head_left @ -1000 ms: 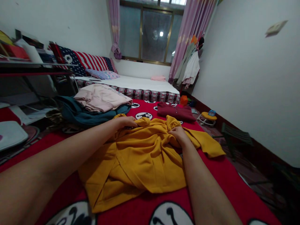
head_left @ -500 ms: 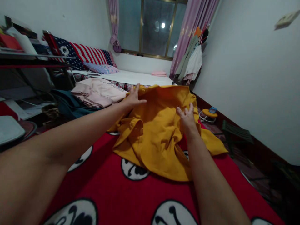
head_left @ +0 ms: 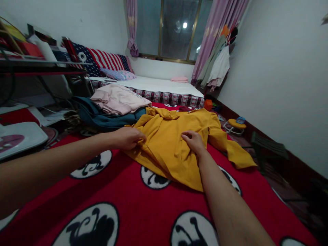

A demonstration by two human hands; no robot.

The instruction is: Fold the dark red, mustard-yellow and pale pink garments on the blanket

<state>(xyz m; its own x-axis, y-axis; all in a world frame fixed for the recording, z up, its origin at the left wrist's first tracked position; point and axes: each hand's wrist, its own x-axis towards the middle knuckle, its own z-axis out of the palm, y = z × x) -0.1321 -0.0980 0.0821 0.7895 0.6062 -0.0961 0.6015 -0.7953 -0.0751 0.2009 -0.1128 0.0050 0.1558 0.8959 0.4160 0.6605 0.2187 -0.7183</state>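
A mustard-yellow long-sleeved shirt point(head_left: 169, 136) lies spread and wrinkled on a red blanket point(head_left: 138, 212) with white-and-black round motifs. One sleeve stretches out to the right; the left side is bunched in folds. My left hand point(head_left: 129, 138) is closed on the bunched cloth at the shirt's left edge, its fingertips partly hidden. Over the middle right of the shirt, my right hand point(head_left: 194, 140) rests with loosely bent fingers and the thumb a little apart, touching the fabric without a visible grip.
Beyond my left hand lie folded pale pink clothes point(head_left: 119, 99) on a dark teal garment point(head_left: 102, 118). A bed with a white sheet point(head_left: 156, 83) stands under the window. To the left is a cluttered desk point(head_left: 46, 66); at right, a yellow-topped stool point(head_left: 236, 123) and a dark green folding stool point(head_left: 269, 145).
The raised yellow shirt has settled flat on the blanket. My left hand has come down and closed on its left edge. My right hand has lowered onto the cloth, fingers less spread.
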